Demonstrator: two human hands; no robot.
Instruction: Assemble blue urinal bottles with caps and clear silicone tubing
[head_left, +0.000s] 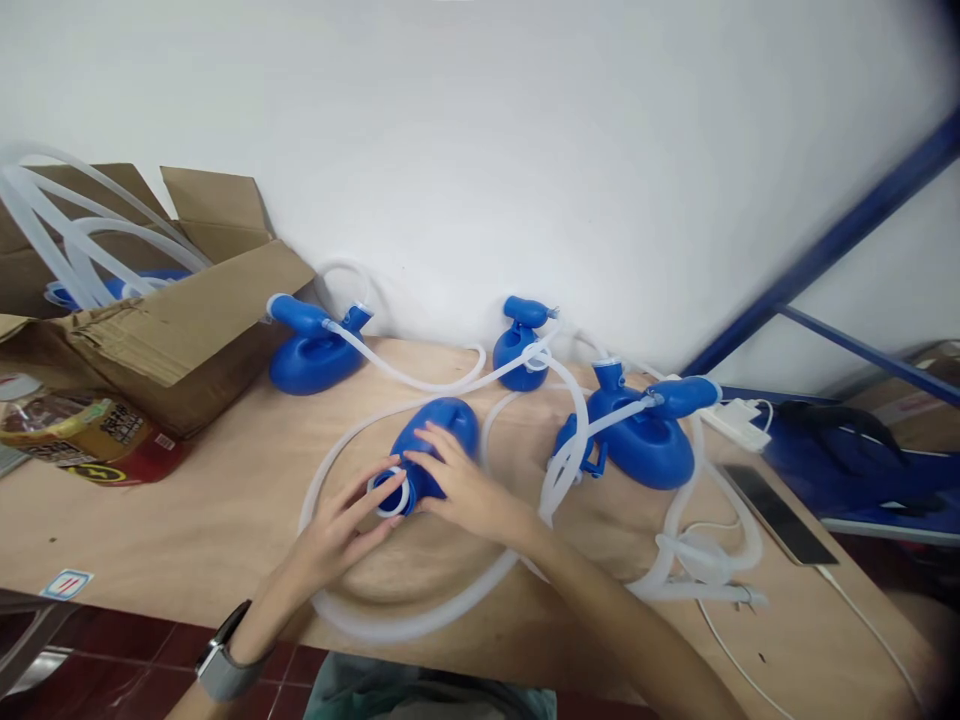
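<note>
A blue plastic urinal bottle (pixel 455 420) lies on the wooden table in front of me, its mouth pointing towards me. My left hand (pixel 349 525) has its fingers around a white ring (pixel 406 497) at that mouth; whether the ring is seated on the neck, I cannot tell. Across the bottle's body and neck rests my right hand (pixel 465 490), gripping it with fingers bent. Clear tubing (pixel 420 630) loops around the bottle and under my right forearm.
Similar blue bottles stand at the back left (pixel 315 365), back middle (pixel 510 348) and right (pixel 652 445), with tubes. An open cardboard box (pixel 202 330) holds more tubing. A labelled plastic jar (pixel 112 440) stands left; a phone (pixel 780 515) and power strip (pixel 739 425) lie right.
</note>
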